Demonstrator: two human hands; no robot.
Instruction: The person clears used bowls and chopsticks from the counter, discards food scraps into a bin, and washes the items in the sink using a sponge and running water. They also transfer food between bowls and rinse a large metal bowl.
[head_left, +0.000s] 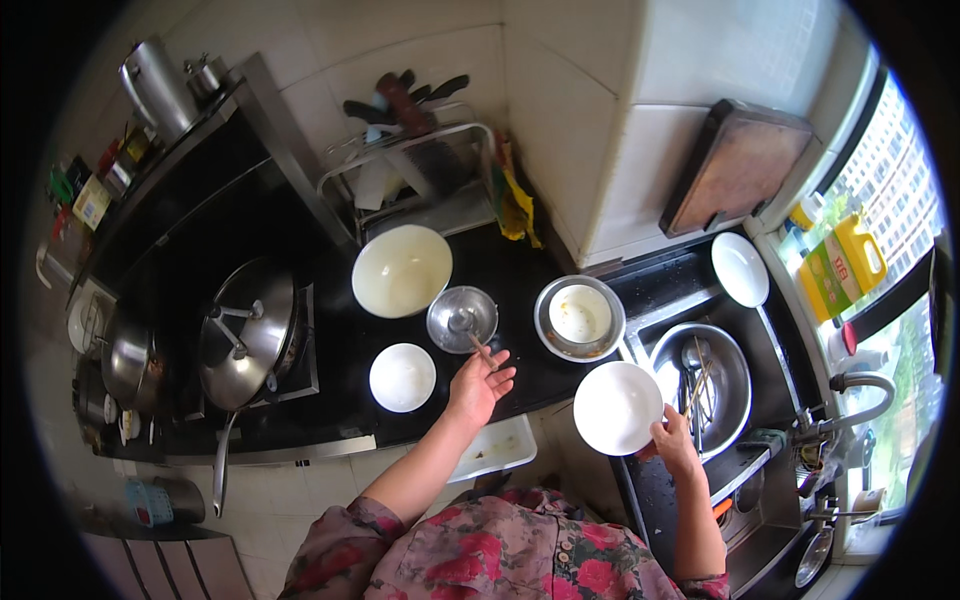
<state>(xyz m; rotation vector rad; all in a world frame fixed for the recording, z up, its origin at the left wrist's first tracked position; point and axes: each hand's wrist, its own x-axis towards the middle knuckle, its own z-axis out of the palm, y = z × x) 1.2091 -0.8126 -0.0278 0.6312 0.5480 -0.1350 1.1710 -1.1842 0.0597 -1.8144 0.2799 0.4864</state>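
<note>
My right hand (674, 440) grips the rim of a white bowl (617, 409), tilted so its bare inside shows, in front of the sink's left edge. My left hand (480, 386) is palm up with its fingers apart. The brown handle of a spoon or ladle (484, 350) lies between its thumb and fingers; whether they grip it is unclear. That utensil's head rests in a metal bowl (442, 330) on the black counter. Nearby are a large cream basin (403, 271), a small white bowl (403, 378), and a food-stained white bowl (580, 313) inside a metal bowl (545, 341).
A lidded wok (251, 337) stands on the stove, its long handle past the counter edge. In the sink, a metal basin (739, 360) holds chopsticks and utensils. A white plate (740, 270), faucet (862, 397), detergent jug (841, 266), knife rack (420, 142) and open drawer (495, 448) surround the workspace.
</note>
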